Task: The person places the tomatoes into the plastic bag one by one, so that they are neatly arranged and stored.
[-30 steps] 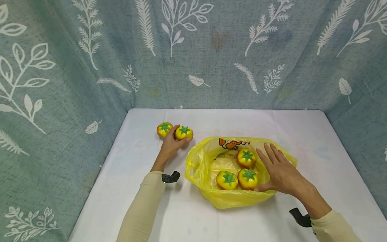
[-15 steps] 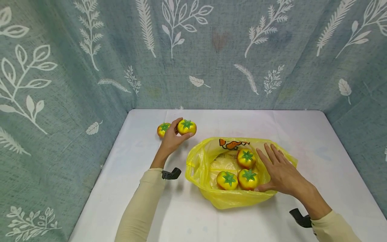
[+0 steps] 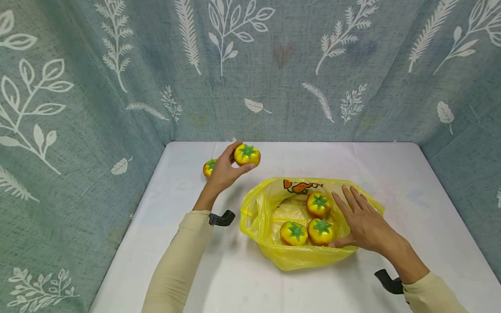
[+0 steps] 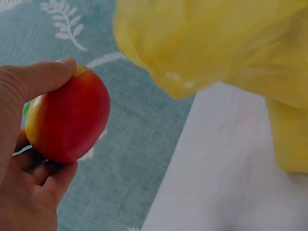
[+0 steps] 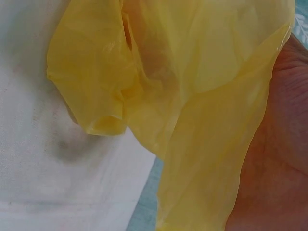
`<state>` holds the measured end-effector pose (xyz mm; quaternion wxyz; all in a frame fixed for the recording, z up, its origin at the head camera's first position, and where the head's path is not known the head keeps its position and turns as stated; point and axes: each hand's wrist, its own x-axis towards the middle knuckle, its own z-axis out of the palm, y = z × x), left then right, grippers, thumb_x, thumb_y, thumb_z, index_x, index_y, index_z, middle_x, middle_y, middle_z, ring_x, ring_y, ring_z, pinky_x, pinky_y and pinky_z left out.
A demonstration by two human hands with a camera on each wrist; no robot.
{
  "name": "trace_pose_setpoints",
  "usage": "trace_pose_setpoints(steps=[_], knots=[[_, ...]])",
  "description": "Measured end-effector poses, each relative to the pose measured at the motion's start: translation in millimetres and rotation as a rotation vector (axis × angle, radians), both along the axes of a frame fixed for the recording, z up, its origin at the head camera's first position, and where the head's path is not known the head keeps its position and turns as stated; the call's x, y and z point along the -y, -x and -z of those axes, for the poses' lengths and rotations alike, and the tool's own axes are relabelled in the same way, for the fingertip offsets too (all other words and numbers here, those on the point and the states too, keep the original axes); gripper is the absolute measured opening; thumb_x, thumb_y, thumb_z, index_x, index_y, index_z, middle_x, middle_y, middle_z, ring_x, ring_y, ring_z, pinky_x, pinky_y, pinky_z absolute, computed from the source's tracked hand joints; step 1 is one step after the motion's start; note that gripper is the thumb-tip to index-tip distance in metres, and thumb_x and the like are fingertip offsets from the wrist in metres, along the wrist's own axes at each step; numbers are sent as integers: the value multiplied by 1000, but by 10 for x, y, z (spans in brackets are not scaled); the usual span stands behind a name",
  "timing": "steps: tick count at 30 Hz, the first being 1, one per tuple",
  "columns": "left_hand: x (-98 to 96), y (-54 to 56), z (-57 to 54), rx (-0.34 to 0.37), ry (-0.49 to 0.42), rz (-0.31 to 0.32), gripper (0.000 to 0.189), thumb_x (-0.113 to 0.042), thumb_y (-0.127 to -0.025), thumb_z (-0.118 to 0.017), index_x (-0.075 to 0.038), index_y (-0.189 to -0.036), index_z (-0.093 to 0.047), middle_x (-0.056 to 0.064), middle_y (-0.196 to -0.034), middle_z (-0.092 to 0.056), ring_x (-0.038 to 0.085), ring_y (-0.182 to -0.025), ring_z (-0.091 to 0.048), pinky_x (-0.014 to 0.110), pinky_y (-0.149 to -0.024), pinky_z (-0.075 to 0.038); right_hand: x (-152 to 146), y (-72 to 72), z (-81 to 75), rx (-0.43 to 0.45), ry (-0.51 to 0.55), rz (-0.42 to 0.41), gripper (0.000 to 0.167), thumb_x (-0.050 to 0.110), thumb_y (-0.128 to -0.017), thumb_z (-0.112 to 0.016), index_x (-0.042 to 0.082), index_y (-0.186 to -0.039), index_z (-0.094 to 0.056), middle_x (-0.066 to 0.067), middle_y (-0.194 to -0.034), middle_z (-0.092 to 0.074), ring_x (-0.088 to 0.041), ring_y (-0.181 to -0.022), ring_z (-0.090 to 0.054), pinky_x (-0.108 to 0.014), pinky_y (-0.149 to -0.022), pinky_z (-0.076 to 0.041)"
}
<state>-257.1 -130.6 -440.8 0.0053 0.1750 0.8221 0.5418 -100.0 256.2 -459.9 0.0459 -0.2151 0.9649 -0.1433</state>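
The left hand [image 3: 226,169] grips a fruit [image 3: 247,155] between thumb and fingers, up off the table and apart from the bag. Its leafy top shows from the head; the left wrist view shows its red underside, a sliver of green, and fingertips partly hidden behind it. The right hand [image 3: 364,222] has its fingers straight and spread over the right side of the yellow bag [image 3: 309,259]; in the right wrist view plastic covers those fingers. Inside sit three more fruits [image 3: 294,234], their undersides hard to see; the lettering there is too small to read. Another fruit [image 3: 210,168] on the table [image 3: 407,182] is partly covered by the left hand. Both sleeves [image 3: 178,261] are cut off below.
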Motion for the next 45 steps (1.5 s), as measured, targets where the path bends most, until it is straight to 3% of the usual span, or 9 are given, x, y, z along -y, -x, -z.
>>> trace_pose_setpoints(steps=[9, 15, 26, 33, 45], knots=[[-203, -32, -247, -65, 1, 86, 83, -31, -90, -79, -7, -155, -35, 12, -148, -46, 23, -133, -50, 38, -113, -39, -14, -7, 5, 2, -3, 5, 131, 73, -68, -78, 3, -161, -18, -30, -164, -10, -50, -149, -9, -60, -119, -13], [-321, -49, -330, -72, -5, 132, 82, -29, -90, -79, -9, -156, -35, 11, -149, -46, 22, -132, -50, 37, -112, -40, -23, -7, 9, 4, -3, 10, 130, 72, -68, -79, 3, -161, -19, -30, -164, -9, -49, -150, -8, -60, -119, -13], [-653, -139, -389, -73, -36, 239, 80, -23, -90, -79, -6, -155, -36, 10, -148, -47, 20, -125, -55, 35, -107, -44, -31, -4, -7, 2, -24, 22, 132, 75, -66, -78, 4, -161, -18, -29, -164, -9, -50, -149, -11, -64, -116, -19], [-826, -167, -425, -77, -32, 300, 76, -20, -91, -78, -5, -154, -38, 10, -143, -50, 19, -122, -57, 35, -106, -46, -40, -3, -13, 16, -24, 19, 131, 74, -68, -77, 3, -161, -18, -29, -165, -8, -50, -149, -11, -62, -118, -16], [-1093, -269, -367, -39, -26, 412, 76, -21, -90, -79, -7, -153, -39, 8, -144, -49, 17, -124, -56, 29, -106, -45, -49, 10, -20, 32, -24, 33, 132, 75, -67, -77, 3, -161, -18, -29, -165, -8, -49, -150, -9, -62, -118, -15]])
